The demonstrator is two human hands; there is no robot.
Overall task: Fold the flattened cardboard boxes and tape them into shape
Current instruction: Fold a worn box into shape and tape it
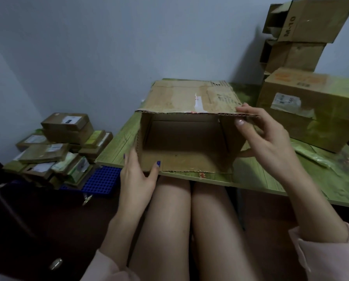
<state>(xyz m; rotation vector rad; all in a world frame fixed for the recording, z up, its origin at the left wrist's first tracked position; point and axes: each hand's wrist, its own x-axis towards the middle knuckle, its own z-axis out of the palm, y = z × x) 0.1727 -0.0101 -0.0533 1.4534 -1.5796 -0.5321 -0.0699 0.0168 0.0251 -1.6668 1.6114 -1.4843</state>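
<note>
A brown cardboard box [189, 98] lies on its side on the green table [271, 179], its open mouth facing me and its inside bare. Torn tape and a worn label mark its top face. My left hand [136, 175] grips the lower left corner of the opening, thumb inside on the bottom panel. My right hand [266, 134] pinches the upper right corner of the opening, thumb under the top edge and fingers on the outside.
A large taped carton [311, 106] stands at the right on the table, with two opened boxes [303, 23] stacked behind it. A pile of small parcels [58, 142] lies on the floor at the left beside a blue perforated tray [100, 179]. My knees are under the table edge.
</note>
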